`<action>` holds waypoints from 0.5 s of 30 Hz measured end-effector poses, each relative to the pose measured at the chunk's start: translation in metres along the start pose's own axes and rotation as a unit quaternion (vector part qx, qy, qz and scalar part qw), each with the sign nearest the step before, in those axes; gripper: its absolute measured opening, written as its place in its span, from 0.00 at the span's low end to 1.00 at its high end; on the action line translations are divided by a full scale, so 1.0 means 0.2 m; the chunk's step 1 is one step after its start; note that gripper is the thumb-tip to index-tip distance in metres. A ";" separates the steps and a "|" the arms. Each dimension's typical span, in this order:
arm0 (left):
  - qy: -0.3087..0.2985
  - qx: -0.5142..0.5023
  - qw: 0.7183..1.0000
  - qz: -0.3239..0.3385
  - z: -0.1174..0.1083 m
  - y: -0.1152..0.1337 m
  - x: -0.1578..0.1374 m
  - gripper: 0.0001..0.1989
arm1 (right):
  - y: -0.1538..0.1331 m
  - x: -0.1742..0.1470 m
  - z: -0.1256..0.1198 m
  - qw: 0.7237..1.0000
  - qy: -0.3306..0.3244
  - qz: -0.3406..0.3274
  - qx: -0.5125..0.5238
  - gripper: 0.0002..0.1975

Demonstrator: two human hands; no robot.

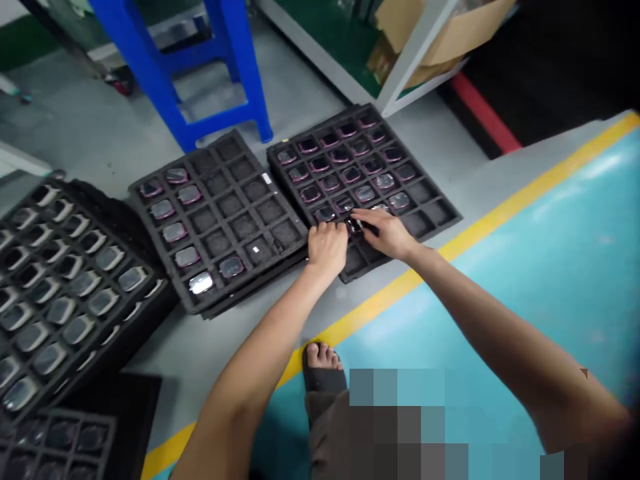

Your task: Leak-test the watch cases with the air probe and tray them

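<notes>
My right hand [393, 235] reaches over the front of the right black compartment tray [356, 268]. Its thumb and fingers close around a small dark, shiny smartwatch body [355, 225]. Close beside it, my left hand [327, 245] is curled with knuckles up, at the gap between the right tray and the middle tray [245, 228]; its fingertips are hidden, so what they hold cannot be seen. Purple-rimmed smartwatch bodies [351, 175] fill much of the right tray, with bare compartments at its front. In the middle tray, similar pieces [175, 232] line the left side and part of the front.
At left stands a stack of trays with pale-rimmed pieces [60, 310], and another tray [95, 420] lies below it. A blue stool [225, 120] and a metal rack [345, 77] with a cardboard box [457, 37] stand behind. A yellow line [525, 187] crosses the floor.
</notes>
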State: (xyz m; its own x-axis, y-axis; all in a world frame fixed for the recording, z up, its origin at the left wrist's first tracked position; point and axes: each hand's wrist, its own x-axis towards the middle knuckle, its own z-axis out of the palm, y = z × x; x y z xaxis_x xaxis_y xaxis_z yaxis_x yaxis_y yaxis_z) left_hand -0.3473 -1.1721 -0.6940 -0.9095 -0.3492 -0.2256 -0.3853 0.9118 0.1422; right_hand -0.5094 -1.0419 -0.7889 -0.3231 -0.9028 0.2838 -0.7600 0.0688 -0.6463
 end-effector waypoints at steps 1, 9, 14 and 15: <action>-0.001 0.003 1.000 0.011 0.00 0.00 -0.03 0.13 | -0.02 0.00 0.00 1.000 -0.001 0.006 -0.009 0.25; 0.036 0.031 0.999 0.011 -0.28 -0.33 -0.57 0.13 | -0.77 0.39 0.24 0.995 -0.015 -0.092 0.026 0.19; 0.012 0.115 0.974 -0.197 -0.51 -0.90 -1.06 0.16 | -1.31 0.70 0.47 0.962 -0.216 -0.163 -0.048 0.08; -0.004 0.116 0.976 -0.182 -0.51 -0.98 -1.09 0.18 | -1.36 0.73 0.48 0.958 -0.229 -0.163 -0.063 0.06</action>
State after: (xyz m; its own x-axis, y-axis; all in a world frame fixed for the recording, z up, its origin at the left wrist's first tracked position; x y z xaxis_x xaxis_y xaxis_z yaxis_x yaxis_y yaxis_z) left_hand -0.0899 -1.2976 -0.5736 -0.7179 -0.6578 -0.2279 -0.6355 0.7528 -0.1712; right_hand -0.2956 -1.2341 -0.6401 0.2020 -0.9745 0.0974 -0.8498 -0.2239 -0.4772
